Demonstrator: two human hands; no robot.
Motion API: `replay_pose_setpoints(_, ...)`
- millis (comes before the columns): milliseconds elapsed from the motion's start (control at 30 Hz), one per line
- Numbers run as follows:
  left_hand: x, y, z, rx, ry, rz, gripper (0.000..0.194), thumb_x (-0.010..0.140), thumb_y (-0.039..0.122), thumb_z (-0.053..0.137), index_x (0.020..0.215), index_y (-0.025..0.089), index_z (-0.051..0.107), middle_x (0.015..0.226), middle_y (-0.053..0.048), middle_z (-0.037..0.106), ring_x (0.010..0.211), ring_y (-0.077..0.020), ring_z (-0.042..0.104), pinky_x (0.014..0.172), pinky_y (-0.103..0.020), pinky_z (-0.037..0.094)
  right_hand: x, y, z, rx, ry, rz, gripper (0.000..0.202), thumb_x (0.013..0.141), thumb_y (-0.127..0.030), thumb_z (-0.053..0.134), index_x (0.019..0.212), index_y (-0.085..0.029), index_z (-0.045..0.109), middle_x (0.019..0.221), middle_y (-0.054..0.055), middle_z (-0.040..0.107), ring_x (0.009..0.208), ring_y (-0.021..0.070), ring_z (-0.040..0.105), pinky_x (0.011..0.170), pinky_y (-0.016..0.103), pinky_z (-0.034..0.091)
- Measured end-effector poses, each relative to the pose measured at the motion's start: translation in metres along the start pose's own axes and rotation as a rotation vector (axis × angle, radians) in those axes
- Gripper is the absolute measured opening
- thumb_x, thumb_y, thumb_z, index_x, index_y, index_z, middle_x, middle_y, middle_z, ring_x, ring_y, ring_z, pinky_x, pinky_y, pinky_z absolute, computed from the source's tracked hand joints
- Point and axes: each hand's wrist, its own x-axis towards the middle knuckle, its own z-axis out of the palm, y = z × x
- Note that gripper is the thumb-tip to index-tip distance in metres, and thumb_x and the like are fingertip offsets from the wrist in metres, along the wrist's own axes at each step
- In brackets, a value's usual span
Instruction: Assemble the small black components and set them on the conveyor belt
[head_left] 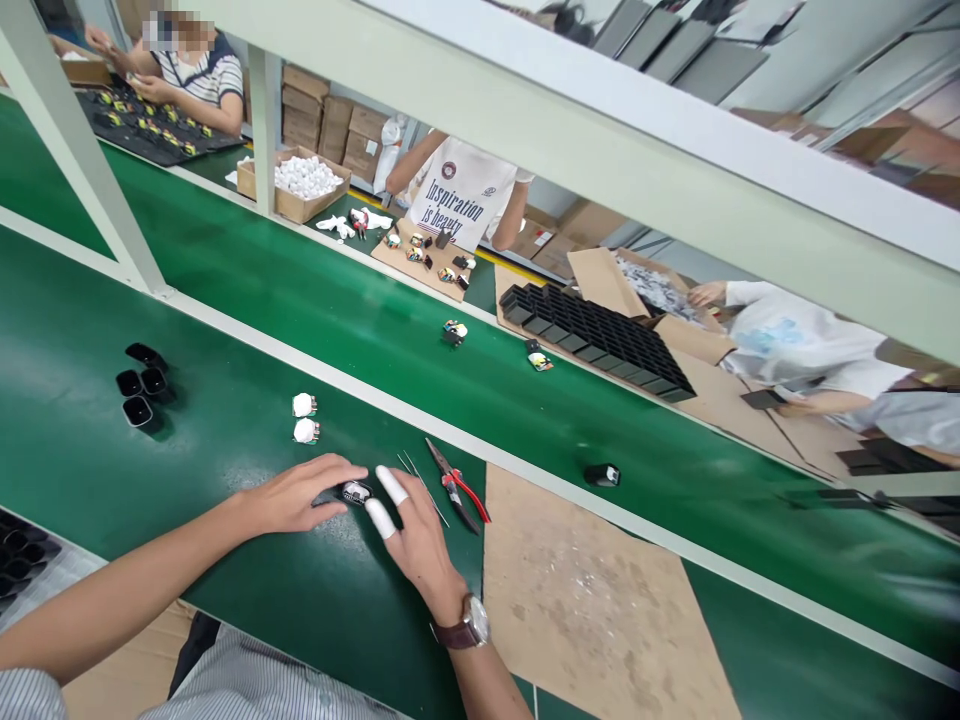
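Observation:
My left hand (304,492) rests on the green bench with its fingers apart, curved around the left side of a small dark housing with a white part inside (357,492). On the housing's right is my right hand (409,525), white covers on two spread fingertips. Whether the fingertips touch the housing is hard to tell. Two white-topped components (304,431) lie beyond my left hand. Right of my right hand are tweezers (424,488) and red-handled pliers (456,485). Several black housings (139,410) stand at the left.
A cardboard sheet (585,600) covers the bench at right. Beyond the white rail (360,385), a green belt (337,320) carries components and a black housing (602,475). People work across it beside a tray of black housings (600,335). A metal frame (525,110) crosses above.

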Motion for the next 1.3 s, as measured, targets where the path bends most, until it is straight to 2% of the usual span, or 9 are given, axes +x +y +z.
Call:
replay_pose_setpoints(100,0.001,0.001,-0.001,0.114,0.046,0.167,0.032,0.102,0.024,0.061,0.134,0.025,0.065,0.138,-0.013,0.059,0.12,-0.0254,0.064,0.1,-0.037,0.057,-0.013,0.022,-0.005,-0.159,0.113,0.154,0.046,0.105,-0.025,0.051,0.15,-0.021,0.047,0.127,0.016,0.063,0.118,0.0305,0.061,0.099,0.054,0.055)
replay_pose_setpoints(167,0.004,0.002,0.0,0.134,0.09,0.228,0.022,0.103,0.022,0.059,0.122,0.022,0.07,0.134,-0.014,0.061,0.115,-0.0242,0.067,0.096,-0.035,0.058,-0.02,0.033,-0.005,-0.256,0.103,0.18,0.04,0.105,-0.022,0.047,0.144,-0.018,0.054,0.119,0.016,0.065,0.113,0.0321,0.063,0.096,0.057,0.055)
replay_pose_setpoints(233,0.007,0.002,0.003,0.112,0.098,0.238,0.019,0.104,0.02,0.056,0.116,0.021,0.072,0.13,-0.013,0.065,0.11,-0.0224,0.069,0.094,-0.034,0.058,-0.022,0.037,-0.005,-0.272,0.096,0.156,0.035,0.104,-0.017,0.044,0.135,-0.018,0.06,0.11,0.014,0.067,0.105,0.0298,0.065,0.092,0.054,0.057)
replay_pose_setpoints(367,0.008,0.001,0.008,0.016,0.063,0.166,0.02,0.106,0.02,0.053,0.117,0.021,0.07,0.128,-0.011,0.067,0.109,-0.0207,0.069,0.096,-0.032,0.057,-0.019,0.014,-0.01,-0.107,0.084,0.101,0.031,0.102,-0.014,0.045,0.128,-0.019,0.062,0.104,0.009,0.065,0.094,0.0211,0.066,0.082,0.036,0.059)
replay_pose_setpoints(433,0.006,0.001,0.008,-0.039,0.046,0.078,0.021,0.105,0.024,0.056,0.123,0.023,0.066,0.127,-0.009,0.068,0.11,-0.0206,0.07,0.096,-0.032,0.057,-0.016,-0.002,-0.017,-0.085,0.037,0.074,0.03,0.102,-0.013,0.047,0.127,-0.019,0.062,0.106,0.009,0.064,0.091,0.0192,0.066,0.074,0.03,0.057)
replay_pose_setpoints(567,0.001,-0.002,0.009,-0.118,0.013,-0.189,0.035,0.099,0.03,0.066,0.132,0.027,0.055,0.12,-0.004,0.071,0.109,-0.0212,0.071,0.095,-0.034,0.059,-0.016,-0.019,-0.024,-0.216,-0.052,0.021,0.027,0.1,-0.011,0.046,0.119,-0.017,0.064,0.107,0.009,0.065,0.078,0.0184,0.064,0.062,0.029,0.052)
replay_pose_setpoints(633,0.0,-0.003,0.01,-0.139,0.004,-0.239,0.04,0.097,0.03,0.068,0.134,0.028,0.052,0.123,-0.004,0.071,0.113,-0.022,0.071,0.097,-0.036,0.058,-0.017,-0.018,-0.023,-0.262,-0.072,0.019,0.026,0.098,-0.01,0.046,0.113,-0.018,0.065,0.107,0.01,0.064,0.077,0.0193,0.063,0.061,0.031,0.051)
replay_pose_setpoints(967,-0.002,-0.007,0.015,-0.146,0.01,-0.229,0.05,0.097,0.031,0.068,0.141,0.028,0.044,0.135,-0.007,0.068,0.12,-0.0232,0.07,0.099,-0.038,0.059,-0.005,-0.021,-0.018,-0.303,-0.115,-0.042,0.025,0.093,-0.004,0.043,0.098,-0.019,0.062,0.106,0.01,0.063,0.077,0.0202,0.061,0.062,0.033,0.052)
replay_pose_setpoints(1300,0.001,-0.006,0.011,-0.068,0.011,-0.161,0.033,0.099,0.034,0.066,0.129,0.027,0.055,0.123,-0.005,0.071,0.11,-0.0222,0.071,0.097,-0.036,0.057,0.003,-0.026,-0.029,-0.351,-0.128,-0.097,0.029,0.083,0.002,0.044,0.089,-0.02,0.062,0.101,0.01,0.062,0.078,0.0211,0.058,0.063,0.034,0.051)
